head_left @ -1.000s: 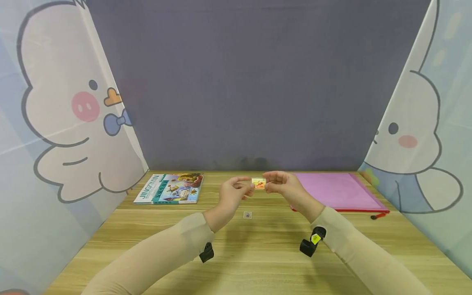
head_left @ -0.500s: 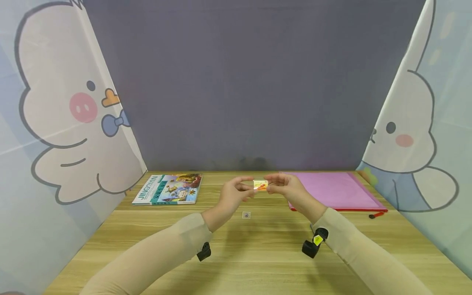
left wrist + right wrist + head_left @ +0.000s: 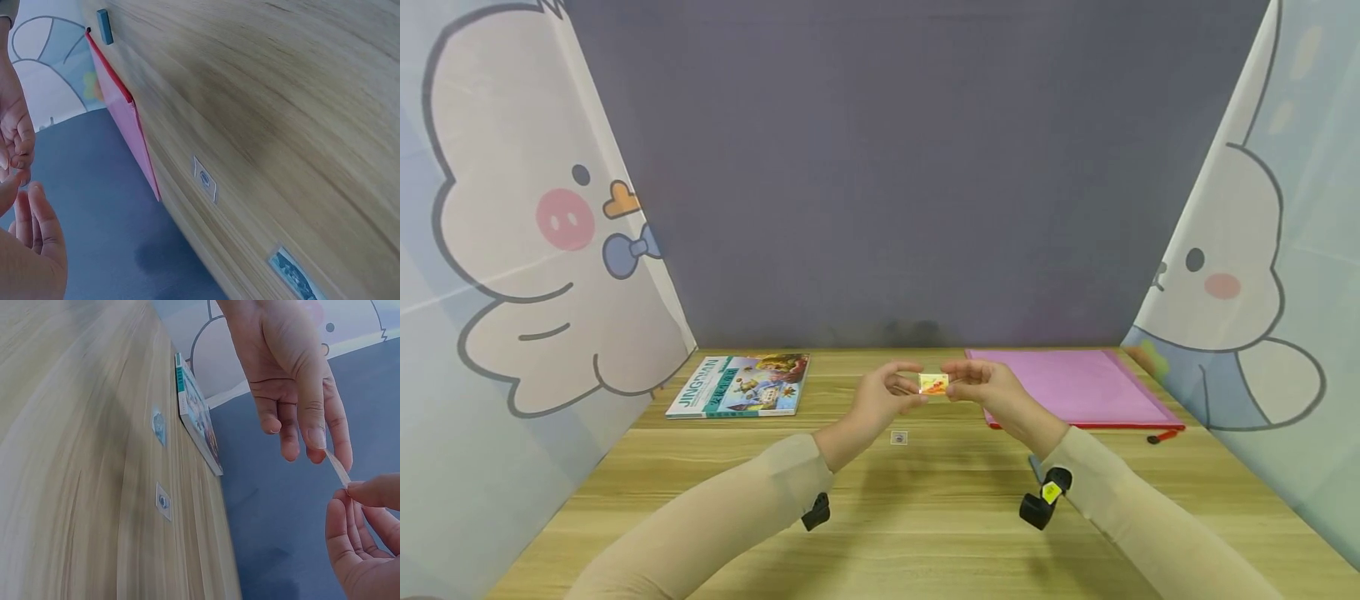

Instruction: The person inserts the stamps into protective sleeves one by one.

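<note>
A small card [image 3: 934, 384] with a yellow and red picture is held up above the table between two hands. My left hand [image 3: 876, 404] pinches its left edge, and my right hand [image 3: 1000, 396] pinches the right edge. Seen nearly edge-on in the right wrist view, the card [image 3: 338, 467] is a thin pale strip between the left hand [image 3: 294, 369] and the right hand [image 3: 369, 550]. Below them on the table lies a small square picture piece [image 3: 898, 437]. The left wrist view shows a second picture piece [image 3: 294, 273], bluish, flat on the wood.
A magazine-like book [image 3: 739, 386] lies at the back left. At the back right is a pink pouch [image 3: 1075, 387] with a red zip edge. A blue-grey block [image 3: 105, 27] lies near the pouch's zip side. A grey wall [image 3: 910, 167] closes the back.
Both hands and the card have shifted slightly right and down in the head view, and the card's picture faces the camera. A blue-grey thing has come into view beside the right sleeve.
</note>
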The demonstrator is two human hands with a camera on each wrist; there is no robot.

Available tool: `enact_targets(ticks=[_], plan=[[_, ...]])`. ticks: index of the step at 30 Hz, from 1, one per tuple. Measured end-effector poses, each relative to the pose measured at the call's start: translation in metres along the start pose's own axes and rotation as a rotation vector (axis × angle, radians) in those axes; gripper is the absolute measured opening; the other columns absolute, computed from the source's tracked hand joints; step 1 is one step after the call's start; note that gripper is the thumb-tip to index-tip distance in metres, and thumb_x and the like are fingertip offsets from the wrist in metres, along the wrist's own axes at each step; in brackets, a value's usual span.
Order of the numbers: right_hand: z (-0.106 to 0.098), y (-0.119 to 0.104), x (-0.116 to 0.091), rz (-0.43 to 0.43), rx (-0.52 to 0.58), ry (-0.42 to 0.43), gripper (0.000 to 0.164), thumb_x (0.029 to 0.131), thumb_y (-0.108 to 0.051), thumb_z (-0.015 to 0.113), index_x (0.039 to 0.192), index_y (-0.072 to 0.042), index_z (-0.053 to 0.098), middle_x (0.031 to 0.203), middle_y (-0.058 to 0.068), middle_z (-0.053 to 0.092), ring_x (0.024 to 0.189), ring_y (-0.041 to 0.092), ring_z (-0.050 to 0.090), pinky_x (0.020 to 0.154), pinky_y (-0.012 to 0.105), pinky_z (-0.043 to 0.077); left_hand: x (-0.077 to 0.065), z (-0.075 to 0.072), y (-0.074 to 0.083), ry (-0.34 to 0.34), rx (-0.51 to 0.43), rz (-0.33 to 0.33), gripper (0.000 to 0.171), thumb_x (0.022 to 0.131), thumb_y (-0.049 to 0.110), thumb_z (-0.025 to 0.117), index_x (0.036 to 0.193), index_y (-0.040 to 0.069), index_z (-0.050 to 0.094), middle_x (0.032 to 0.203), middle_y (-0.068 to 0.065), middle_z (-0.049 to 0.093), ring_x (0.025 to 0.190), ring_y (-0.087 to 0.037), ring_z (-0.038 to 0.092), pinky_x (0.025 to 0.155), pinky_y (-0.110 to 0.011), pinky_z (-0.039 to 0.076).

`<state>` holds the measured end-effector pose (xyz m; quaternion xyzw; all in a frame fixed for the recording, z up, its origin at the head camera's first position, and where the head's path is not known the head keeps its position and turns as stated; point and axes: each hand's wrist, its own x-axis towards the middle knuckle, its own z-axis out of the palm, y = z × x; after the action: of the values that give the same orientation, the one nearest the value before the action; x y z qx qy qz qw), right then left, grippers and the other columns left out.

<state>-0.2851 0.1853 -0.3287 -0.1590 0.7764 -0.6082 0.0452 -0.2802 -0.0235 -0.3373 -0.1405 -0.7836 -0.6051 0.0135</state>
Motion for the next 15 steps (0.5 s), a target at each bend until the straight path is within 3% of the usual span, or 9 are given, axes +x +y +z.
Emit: enact_targets(ticks=[7,15], plan=[[-0.003,0.003,-0.002,-0.002,-0.010,-0.018,0.045,0.090,-0.006,0.067,0.132,0.003,0.053,0.120,0.017,0.061,0.094,0.011,0.063,0.092,0.032,0.053,0.000,0.005,-0.001,0.009,0.002,-0.033,0.041,0.079,0.006,0.079,0.118,0.015,0.067,0.087,-0.006,0.073,0.073,-0.013,0.065,0.063,-0.028,0.058],[-0.006,0.009,-0.004,0.022,-0.046,-0.023,0.047,0.088,-0.004,0.069,0.132,0.003,0.053,0.117,0.020,0.059,0.097,0.015,0.063,0.089,0.031,0.054,0.002,0.012,-0.008,0.008,-0.022,-0.071,0.043,0.079,0.006,0.079,0.119,0.011,0.066,0.086,-0.006,0.072,0.071,-0.013,0.065,0.072,-0.042,0.060]])
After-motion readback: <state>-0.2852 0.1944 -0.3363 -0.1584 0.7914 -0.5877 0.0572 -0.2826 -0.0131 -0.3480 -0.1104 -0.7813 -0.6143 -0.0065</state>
